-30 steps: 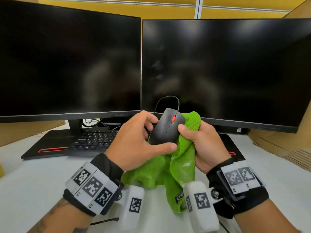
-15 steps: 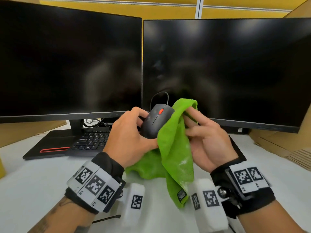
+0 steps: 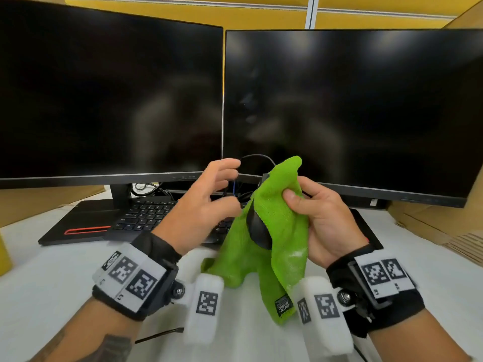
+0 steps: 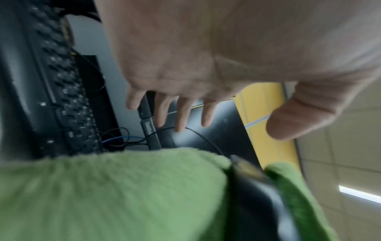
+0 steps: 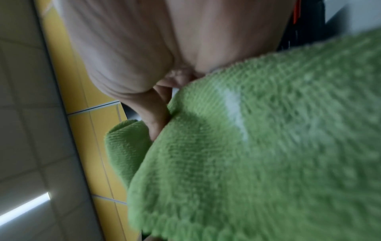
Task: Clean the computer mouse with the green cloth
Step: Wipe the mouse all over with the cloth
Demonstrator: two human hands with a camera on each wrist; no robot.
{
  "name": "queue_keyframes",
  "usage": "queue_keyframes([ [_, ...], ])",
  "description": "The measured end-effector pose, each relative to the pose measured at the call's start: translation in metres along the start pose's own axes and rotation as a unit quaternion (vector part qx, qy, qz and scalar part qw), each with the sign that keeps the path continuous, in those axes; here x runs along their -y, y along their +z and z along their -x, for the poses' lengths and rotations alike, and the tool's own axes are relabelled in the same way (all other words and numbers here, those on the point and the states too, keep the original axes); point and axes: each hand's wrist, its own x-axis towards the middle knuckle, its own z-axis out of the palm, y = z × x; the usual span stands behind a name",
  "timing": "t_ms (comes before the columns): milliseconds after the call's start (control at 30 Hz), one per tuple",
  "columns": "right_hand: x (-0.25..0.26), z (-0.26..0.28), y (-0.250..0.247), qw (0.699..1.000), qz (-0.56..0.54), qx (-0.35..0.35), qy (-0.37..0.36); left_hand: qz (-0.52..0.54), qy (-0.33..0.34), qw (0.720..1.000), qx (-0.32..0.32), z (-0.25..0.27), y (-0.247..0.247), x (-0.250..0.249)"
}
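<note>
The green cloth (image 3: 277, 231) is wrapped over the black mouse (image 3: 257, 231), so only a dark oval of the mouse shows on the cloth's left side. My right hand (image 3: 316, 218) grips the cloth with the mouse inside it, thumb pressed on the fabric, held up above the desk. My left hand (image 3: 206, 202) hovers just left of the bundle with fingers spread and relaxed, holding nothing. In the left wrist view the straight fingers (image 4: 181, 114) stand apart from the cloth (image 4: 113, 195) and mouse (image 4: 257, 195). The right wrist view is filled by cloth (image 5: 257, 146).
Two dark monitors (image 3: 339, 113) stand close behind the hands. A black keyboard (image 3: 146, 218) lies under the left monitor (image 3: 109, 100), with cables (image 3: 149, 186) behind it. The mouse cable (image 3: 256, 158) loops up in front of the screens. The white desk (image 3: 52, 270) stretches to the left.
My left hand has let go of the mouse and opened to the left. The right hand has drawn the cloth over the mouse and now holds both alone.
</note>
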Motion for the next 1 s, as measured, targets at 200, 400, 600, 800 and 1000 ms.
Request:
queue_keyframes([
  [200, 0.001, 0.003, 0.000, 0.999, -0.013, 0.045, 0.009, 0.024, -0.197, 0.976, 0.095, -0.007, 0.013, -0.002],
  [400, 0.008, 0.002, -0.005, 0.999, -0.007, 0.037, 0.016, -0.077, -0.096, 0.989, 0.078, -0.001, -0.001, -0.004],
  [600, 0.007, 0.005, -0.006, 0.997, -0.010, 0.073, 0.030, 0.088, -0.119, 0.982, 0.114, 0.001, 0.016, 0.000],
  [800, 0.010, 0.005, -0.007, 0.997, 0.015, 0.073, 0.027, 0.016, -0.116, 0.988, 0.103, 0.001, 0.001, -0.002],
  [1000, 0.013, -0.001, -0.013, 0.997, 0.067, 0.009, 0.029, 0.141, -0.174, 0.974, 0.023, -0.003, -0.007, -0.008],
])
